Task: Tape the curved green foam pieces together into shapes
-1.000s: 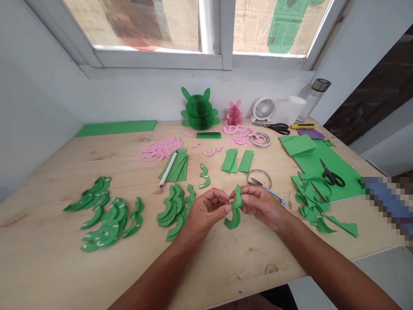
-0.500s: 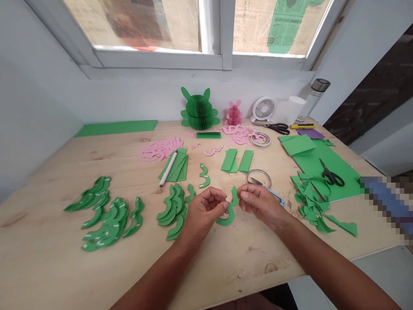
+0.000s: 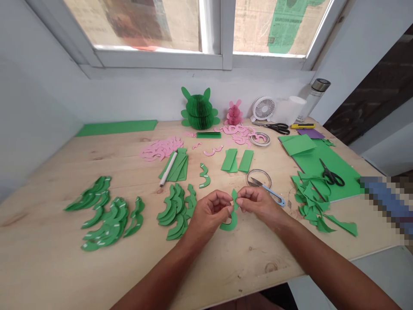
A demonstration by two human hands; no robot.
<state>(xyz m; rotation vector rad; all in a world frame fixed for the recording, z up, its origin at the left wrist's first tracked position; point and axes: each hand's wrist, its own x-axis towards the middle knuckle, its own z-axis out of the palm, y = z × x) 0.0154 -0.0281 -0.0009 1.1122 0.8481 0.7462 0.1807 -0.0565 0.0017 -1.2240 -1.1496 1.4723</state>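
Observation:
Between my hands, low over the front of the table, is a curved green paper cutout (image 3: pixel 231 223). My left hand (image 3: pixel 211 211) pinches its left side with thumb and forefinger. On the other side, my right hand (image 3: pixel 256 202) grips its upper part between thumb and fingertips. Part of the cutout is hidden behind the fingers. Just left of my left hand lies a pile of similar green cutouts (image 3: pixel 171 209). One more scalloped green piece with white strips (image 3: pixel 204 175) rests flat beyond my hands. Close to my right hand are blue-handled thread snips (image 3: pixel 272 194) and a roll of tape (image 3: pixel 259 172).
More green cutouts (image 3: pixel 108 224) are heaped at the left. A white pen (image 3: pixel 168 168) lies on green strips. Pink cutouts (image 3: pixel 163 148), a green paper figure (image 3: pixel 200 113) and a small fan (image 3: pixel 263 108) stand farther back. Green scraps (image 3: pixel 311 200) and black scissors (image 3: pixel 331 174) are on the right.
The cutout has turned a little and its tip stands more upright between my fingers. My hands have drawn closer together, with the left one moving slightly right.

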